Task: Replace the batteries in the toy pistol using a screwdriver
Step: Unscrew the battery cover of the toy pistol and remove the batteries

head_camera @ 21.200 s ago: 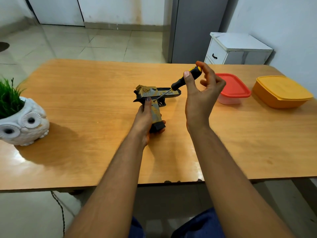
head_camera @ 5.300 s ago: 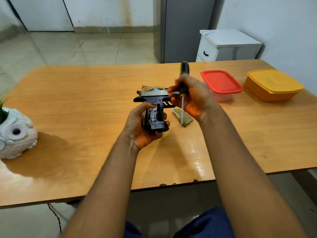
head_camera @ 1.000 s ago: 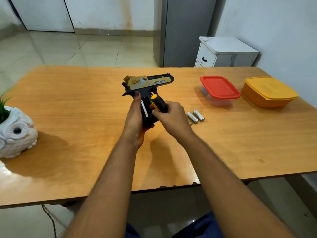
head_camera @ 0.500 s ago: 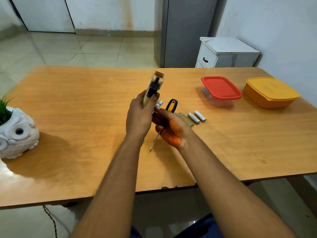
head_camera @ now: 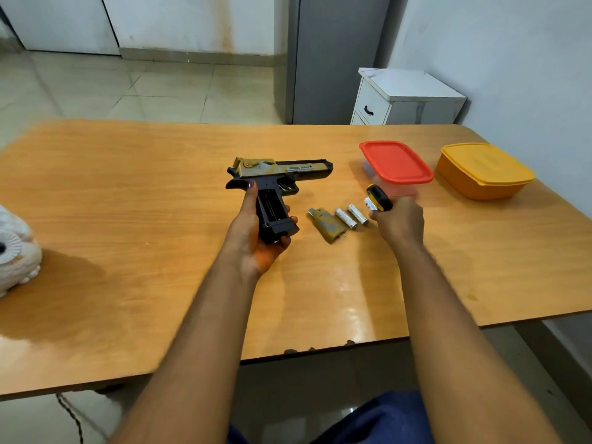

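Observation:
My left hand grips the toy pistol by its handle, barrel pointing right, above the table. The battery bay in the grip is open and looks empty. To its right the gold battery cover lies on the table, with two silver batteries beside it. My right hand is closed around the black-and-yellow screwdriver and also holds a small silver battery between its fingers, just right of the loose batteries. The screwdriver's shaft is hidden by the hand.
A red-lidded box and an orange box stand at the table's back right. A white owl planter sits at the left edge. A white drawer cabinet stands behind the table.
The pistol has turned back side-on, barrel to the right, its bay now empty. My right hand has moved right, away from the grip, carrying the screwdriver and a battery.

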